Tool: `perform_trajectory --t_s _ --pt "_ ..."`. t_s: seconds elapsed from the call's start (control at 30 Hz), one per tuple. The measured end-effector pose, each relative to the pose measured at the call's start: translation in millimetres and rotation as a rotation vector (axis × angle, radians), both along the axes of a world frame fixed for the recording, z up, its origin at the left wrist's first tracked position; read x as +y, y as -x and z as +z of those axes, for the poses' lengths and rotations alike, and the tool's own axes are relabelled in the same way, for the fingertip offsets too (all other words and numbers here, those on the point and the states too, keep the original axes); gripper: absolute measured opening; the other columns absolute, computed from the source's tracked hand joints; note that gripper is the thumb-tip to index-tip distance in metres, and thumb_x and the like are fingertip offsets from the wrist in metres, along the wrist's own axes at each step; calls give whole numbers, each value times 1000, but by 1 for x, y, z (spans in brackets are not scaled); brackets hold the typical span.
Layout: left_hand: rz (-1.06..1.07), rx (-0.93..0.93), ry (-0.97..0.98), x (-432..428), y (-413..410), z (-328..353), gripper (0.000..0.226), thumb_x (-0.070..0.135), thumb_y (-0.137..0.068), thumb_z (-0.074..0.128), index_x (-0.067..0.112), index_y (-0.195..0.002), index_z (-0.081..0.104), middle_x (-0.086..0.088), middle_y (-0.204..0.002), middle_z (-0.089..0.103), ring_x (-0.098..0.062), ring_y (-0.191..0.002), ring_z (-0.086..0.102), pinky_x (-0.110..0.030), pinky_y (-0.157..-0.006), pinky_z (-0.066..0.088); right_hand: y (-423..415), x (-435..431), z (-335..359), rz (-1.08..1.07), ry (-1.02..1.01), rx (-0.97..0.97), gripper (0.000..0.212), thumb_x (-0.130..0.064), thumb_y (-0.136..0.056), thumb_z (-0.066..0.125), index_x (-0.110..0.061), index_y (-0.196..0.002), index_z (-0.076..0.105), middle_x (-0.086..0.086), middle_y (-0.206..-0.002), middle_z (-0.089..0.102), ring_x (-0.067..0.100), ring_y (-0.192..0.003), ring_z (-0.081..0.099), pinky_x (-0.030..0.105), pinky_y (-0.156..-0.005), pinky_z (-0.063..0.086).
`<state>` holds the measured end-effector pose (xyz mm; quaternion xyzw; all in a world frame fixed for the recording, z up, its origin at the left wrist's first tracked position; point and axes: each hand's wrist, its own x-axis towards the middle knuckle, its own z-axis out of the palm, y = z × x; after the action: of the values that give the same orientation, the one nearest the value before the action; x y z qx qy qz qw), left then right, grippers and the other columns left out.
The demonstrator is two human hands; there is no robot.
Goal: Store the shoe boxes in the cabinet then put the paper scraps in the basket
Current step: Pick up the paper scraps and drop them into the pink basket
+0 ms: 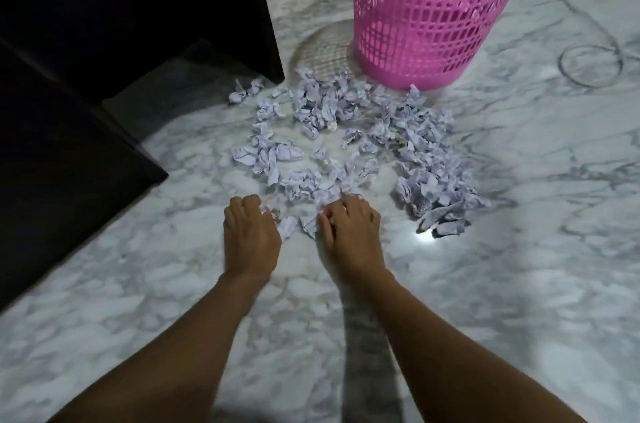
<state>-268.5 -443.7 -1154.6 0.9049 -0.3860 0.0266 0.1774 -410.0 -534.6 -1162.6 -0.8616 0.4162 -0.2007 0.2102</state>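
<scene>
Both hands, left hand point(250, 235) and right hand point(349, 232), curl loosely on light, soft crumpled paper scraps point(346, 142), best scooped together by the handful.

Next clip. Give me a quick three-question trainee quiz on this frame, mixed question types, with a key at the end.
1. True or false: the pink basket stands upright beyond the paper scraps.
2. Where are the left hand and right hand? A) inside the basket B) at the near edge of the scraps C) on the dark cabinet
3. Fill in: the scraps lie on a ____-patterned floor.

Key: 1 true; 2 B; 3 marble
</scene>
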Motion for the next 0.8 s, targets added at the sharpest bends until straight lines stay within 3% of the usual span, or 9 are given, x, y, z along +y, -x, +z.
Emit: perform_trajectory --t_s 0.1,0.17,0.27,0.4,0.5,0.6,0.7,0.8 --pt "-123 -39 54 -1 -8 -2 18 15 -90 44 2 -98 52 -21 -98 50 -39 -88 51 -50 -79 46 4 -4 -8 4 61 1 18 -41 -91 54 -23 -93 56 -1 -106 54 21 -106 48 45 -106 31" --pt "-212 16 67 -1 -10 -5 26 27 -89 48 3 -101 48 -22 -110 49 -41 -100 49 -52 -89 46 5 -8 -10 36 67 -7 27 -47 -85 60 -20 -91 54 0 -105 54 21 -105 50 49 -108 30" --pt "-338 83 41 -2 -9 -14 46 42 -85 55 2 -109 48 -25 -135 42 -42 -122 42 -52 -104 41 0 -3 -5 39 40 -72 25 -40 -88 63 -16 -86 54 0 -92 52 19 -88 48 39 -90 41" --pt "-398 79 -6 -1 -7 -27 50 42 -84 56 3 -113 48 -26 -144 40 -43 -130 41 -52 -109 37 -3 10 3 -9 -21 -88 16 -28 -93 60 -17 -85 52 -3 -96 48 12 -80 45 25 -69 42" --pt "-371 92 25 -6 -11 -29 39 33 -83 59 2 -103 47 -31 -139 43 -45 -121 46 -51 -103 42 0 13 5 -57 -125 -109 12 -16 -92 62 -18 -86 51 -4 -101 44 5 -74 48 18 -62 44" --pt "-359 90 41 -12 -14 -26 31 23 -79 58 4 -100 46 -30 -130 48 -44 -109 51 -48 -91 45 1 8 12 -126 -197 -114 26 0 -83 64 -21 -91 51 -4 -103 43 -1 -80 47 15 -70 42" --pt "-363 90 12 -16 -15 -22 34 19 -74 55 6 -103 43 -27 -122 53 -41 -99 54 -44 -80 48 -8 -6 37 -169 -149 -107 24 4 -79 67 -10 -97 59 5 -108 49 3 -83 43 7 -73 35" --pt "-346 87 11 -21 -15 -19 40 11 -66 66 6 -101 48 -23 -112 56 -39 -90 57 -42 -72 49 -26 -31 64 -174 -75 -130 33 1 -82 69 -8 -113 62 11 -114 51 14 -91 51 1 -75 37"
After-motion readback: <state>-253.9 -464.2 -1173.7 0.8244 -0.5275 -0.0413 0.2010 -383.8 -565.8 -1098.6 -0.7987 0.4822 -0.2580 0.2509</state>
